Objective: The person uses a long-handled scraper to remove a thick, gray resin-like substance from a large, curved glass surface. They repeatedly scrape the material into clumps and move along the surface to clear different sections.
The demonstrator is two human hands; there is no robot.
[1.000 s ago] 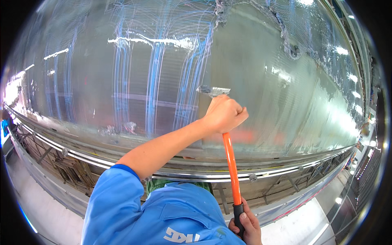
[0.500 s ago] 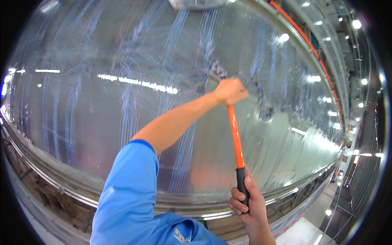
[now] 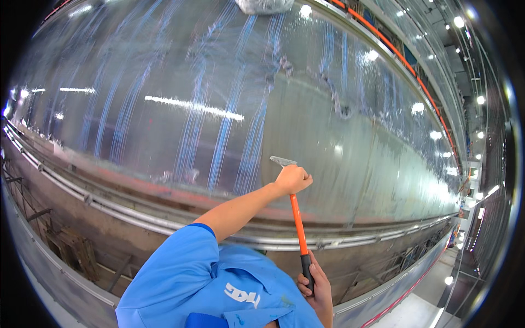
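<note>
A long-handled scraper (image 3: pixel 298 224) has an orange shaft, a black grip and a flat metal head. My left hand (image 3: pixel 293 179) is closed round its upper end, just below the head. Lower down, my right hand (image 3: pixel 317 284) wraps the black grip. The scraper's head is over a wide, wet, shiny sheet surface (image 3: pixel 322 136). Left of the head the sheet bears blue streaks; to the right lies a plain greyish-green scraped patch. Crumpled residue (image 3: pixel 342 112) lines the far edge of that patch. Whether the blade touches the surface, I cannot tell.
Metal rails (image 3: pixel 136 216) run along the near edge of the sheet, with a trough and framework beneath. An orange pipe or hose (image 3: pixel 404 60) follows the far edge. A whitish lump (image 3: pixel 265 5) sits at the far top. Lights and dark racks stand at the right.
Both hands and the scraper have come nearer to me and slightly left, down the scraped patch. The scraper's head, mostly hidden before, now shows. The view has shifted as well.
</note>
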